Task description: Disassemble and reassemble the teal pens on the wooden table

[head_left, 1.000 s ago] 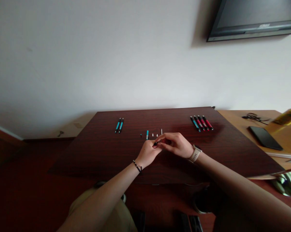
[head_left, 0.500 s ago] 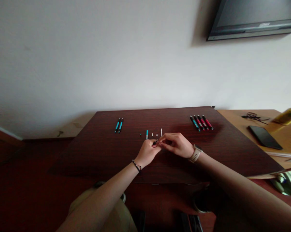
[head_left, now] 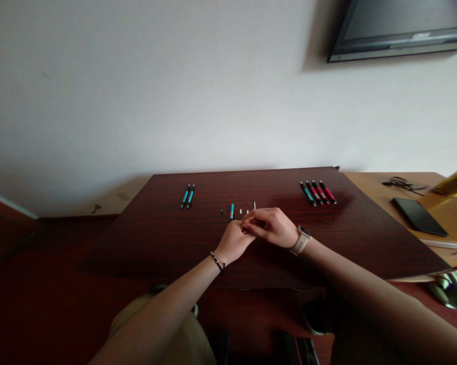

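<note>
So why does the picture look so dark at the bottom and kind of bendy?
In the head view, the pale wall is brightly lit while the dark table and lap sit in shadow; the wide lens bends the table's edges, the arms look stretched, the left hand and right hand look soft, and the small pen parts are too tiny to show detail.

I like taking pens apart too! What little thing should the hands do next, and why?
Probably set the small piece down beside the loose pen parts. Both the left hand and right hand pinch something tiny together, too hidden to tell, just in front of that row.
</note>
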